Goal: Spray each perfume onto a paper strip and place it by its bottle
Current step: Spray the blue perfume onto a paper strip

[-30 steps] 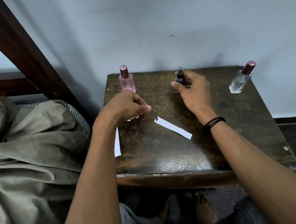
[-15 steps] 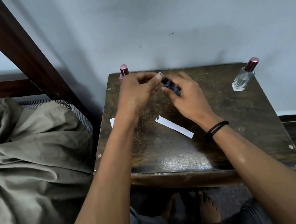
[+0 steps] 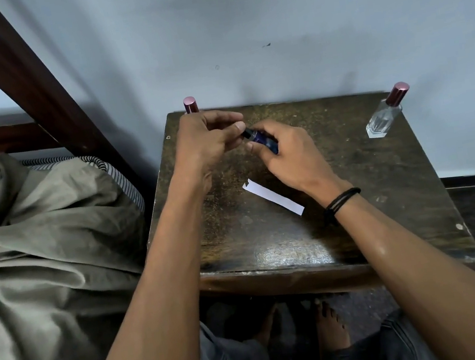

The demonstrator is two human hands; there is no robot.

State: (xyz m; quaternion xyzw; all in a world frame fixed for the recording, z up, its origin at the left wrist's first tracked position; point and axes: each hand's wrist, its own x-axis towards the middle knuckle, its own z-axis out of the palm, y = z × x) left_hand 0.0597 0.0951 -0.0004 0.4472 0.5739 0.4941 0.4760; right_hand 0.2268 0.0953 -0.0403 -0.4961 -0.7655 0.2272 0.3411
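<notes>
My right hand [image 3: 286, 154] is closed around a small dark blue perfume bottle [image 3: 264, 140], held tilted above the wooden table [image 3: 355, 193]. My left hand [image 3: 209, 141] pinches the bottle's black top between thumb and fingers. A white paper strip [image 3: 272, 196] lies flat on the table just below my hands. Behind my left hand stands a pink bottle, with only its maroon cap [image 3: 190, 105] showing. A clear glass bottle [image 3: 384, 119] with a maroon cap stands at the table's far right corner.
A bed with a rumpled olive sheet [image 3: 36, 225] lies to the left, and a dark wooden post [image 3: 31, 87] slants above it. A pale wall runs behind the table. My bare feet [image 3: 329, 329] rest on the floor under the table's front edge.
My right hand lifted the blue bottle off the table and tilted it. My left hand left the strip by the pink bottle and came to the blue bottle's top.
</notes>
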